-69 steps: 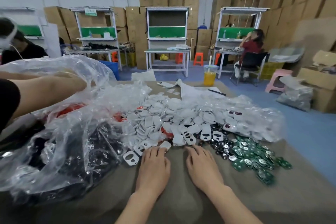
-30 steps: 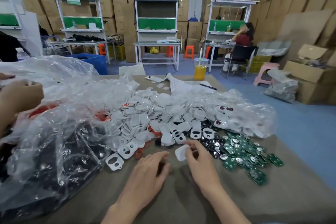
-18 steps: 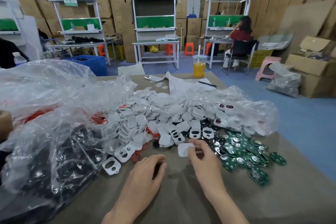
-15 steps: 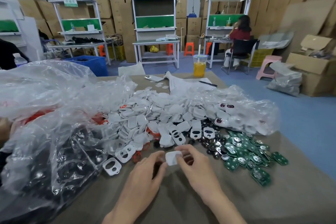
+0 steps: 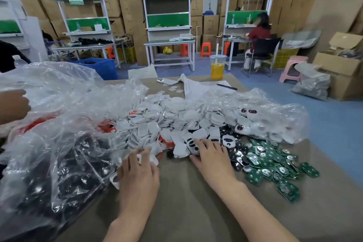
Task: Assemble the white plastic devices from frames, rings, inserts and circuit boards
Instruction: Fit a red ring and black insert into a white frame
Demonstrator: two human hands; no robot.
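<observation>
Across the brown table (image 5: 186, 208), the frames (image 5: 227, 141) touch the straight fingers of the right hand (image 5: 213, 158), nearer it than the left hand (image 5: 137, 173), which curls over a white piece (image 5: 154, 160), grip unclear.

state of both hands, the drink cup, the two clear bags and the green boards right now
left hand: fingers over white pieces, grip unclear
right hand: flat, fingers spread over white frames
drink cup: upright, lidded, part full
left clear bag: crumpled, holds dark parts
right clear bag: lying, holds white parts
green boards: loose heap on table
</observation>
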